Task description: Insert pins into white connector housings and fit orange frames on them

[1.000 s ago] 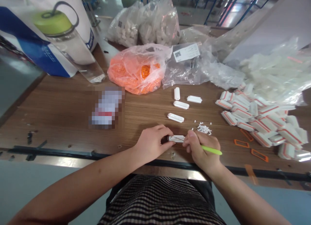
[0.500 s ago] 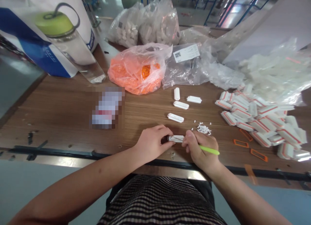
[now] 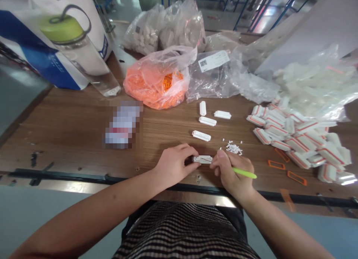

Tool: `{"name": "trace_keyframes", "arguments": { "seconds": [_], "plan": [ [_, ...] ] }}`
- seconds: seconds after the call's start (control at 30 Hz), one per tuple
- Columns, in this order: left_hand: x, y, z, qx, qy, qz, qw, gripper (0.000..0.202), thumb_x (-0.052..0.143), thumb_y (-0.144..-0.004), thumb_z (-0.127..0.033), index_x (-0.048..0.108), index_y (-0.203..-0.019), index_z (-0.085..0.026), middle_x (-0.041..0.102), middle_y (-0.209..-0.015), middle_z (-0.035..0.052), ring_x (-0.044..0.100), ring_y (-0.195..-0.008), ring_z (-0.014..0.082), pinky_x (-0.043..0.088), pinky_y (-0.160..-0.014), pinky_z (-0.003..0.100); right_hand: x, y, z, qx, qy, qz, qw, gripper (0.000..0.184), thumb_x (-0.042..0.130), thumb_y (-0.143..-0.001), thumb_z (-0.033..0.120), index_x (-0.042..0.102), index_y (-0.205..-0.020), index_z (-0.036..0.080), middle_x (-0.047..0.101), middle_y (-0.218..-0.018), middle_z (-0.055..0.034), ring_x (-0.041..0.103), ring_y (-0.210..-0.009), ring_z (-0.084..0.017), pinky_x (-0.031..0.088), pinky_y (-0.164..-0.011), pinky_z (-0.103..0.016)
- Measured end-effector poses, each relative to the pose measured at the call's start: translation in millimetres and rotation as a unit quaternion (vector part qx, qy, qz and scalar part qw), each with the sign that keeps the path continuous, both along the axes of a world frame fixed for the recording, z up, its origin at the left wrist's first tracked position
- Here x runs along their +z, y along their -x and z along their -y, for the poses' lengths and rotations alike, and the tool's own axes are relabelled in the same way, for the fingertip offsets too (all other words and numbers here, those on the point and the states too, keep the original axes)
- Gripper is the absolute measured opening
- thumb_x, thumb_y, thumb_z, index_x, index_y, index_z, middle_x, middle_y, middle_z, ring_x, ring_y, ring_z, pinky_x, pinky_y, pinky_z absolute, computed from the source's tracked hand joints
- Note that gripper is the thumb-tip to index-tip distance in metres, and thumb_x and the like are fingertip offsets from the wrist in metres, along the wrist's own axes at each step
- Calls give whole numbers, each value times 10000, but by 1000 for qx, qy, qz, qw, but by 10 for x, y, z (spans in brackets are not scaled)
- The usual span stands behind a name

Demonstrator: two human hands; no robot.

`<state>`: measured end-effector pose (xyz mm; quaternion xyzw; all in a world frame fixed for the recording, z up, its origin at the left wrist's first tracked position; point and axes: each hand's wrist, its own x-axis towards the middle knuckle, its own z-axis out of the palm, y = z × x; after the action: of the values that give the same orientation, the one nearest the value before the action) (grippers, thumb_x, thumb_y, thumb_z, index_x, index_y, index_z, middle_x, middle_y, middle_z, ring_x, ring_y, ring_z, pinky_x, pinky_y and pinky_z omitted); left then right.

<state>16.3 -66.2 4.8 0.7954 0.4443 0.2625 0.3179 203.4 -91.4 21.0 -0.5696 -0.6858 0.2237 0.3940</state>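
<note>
My left hand (image 3: 175, 165) grips the end of a small white plastic part (image 3: 202, 159) just above the table's near edge. My right hand (image 3: 229, 171) is right beside it, holding a thin tool with a lime-green handle (image 3: 244, 172). The tool's fine tip lies across the white part's top face. Both hands rest close together, and my fingers hide part of the piece. A small heap of white plastic bits (image 3: 234, 148) lies just beyond my right hand.
Several white parts (image 3: 201, 136) lie on the wooden table (image 3: 69, 139) ahead of my hands. To the right are a heap of orange-edged white pieces (image 3: 299, 139) and loose orange frames (image 3: 276, 164). Plastic bags (image 3: 153, 83), a water bottle (image 3: 84, 53) and a pixelated packet (image 3: 122, 124) stand beyond.
The green handle has swung slightly left and back. My hands remain on the white part, and the whole view has shifted only a little.
</note>
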Motion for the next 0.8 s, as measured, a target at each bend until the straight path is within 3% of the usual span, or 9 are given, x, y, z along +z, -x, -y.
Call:
{"name": "trace_keyframes", "arguments": {
  "seconds": [0.13, 0.33, 0.8],
  "plan": [
    [10, -6, 5, 2, 0, -5, 1000, 127, 720, -804, -243, 674, -913, -198, 632, -790, -20, 533, -598, 104, 455, -617, 249, 5, -3, -10, 13, 0, 9, 1000, 439, 449, -951, 227, 587, -536, 200, 544, -419, 47, 537, -384, -69, 426, -484, -214],
    [11, -5, 7, 2, 2, -6, 1000, 124, 714, -819, -266, 677, -919, -201, 645, -807, -19, 536, -597, 100, 456, -610, 246, -12, -26, 7, -24, -10, 3, 1000, 455, 450, -959, 239, 604, -532, 201, 576, -439, 38, 536, -384, -66, 426, -485, -212],
    [5, -2, 2, 1, -11, -8, 1000, 117, 701, -823, -264, 667, -914, -198, 631, -789, -21, 544, -599, 101, 456, -596, 247, 31, 0, -32, 17, -19, 37, 999, 450, 429, -958, 238, 578, -533, 209, 559, -426, 35, 538, -386, -78, 427, -474, -227]
  ]
}}
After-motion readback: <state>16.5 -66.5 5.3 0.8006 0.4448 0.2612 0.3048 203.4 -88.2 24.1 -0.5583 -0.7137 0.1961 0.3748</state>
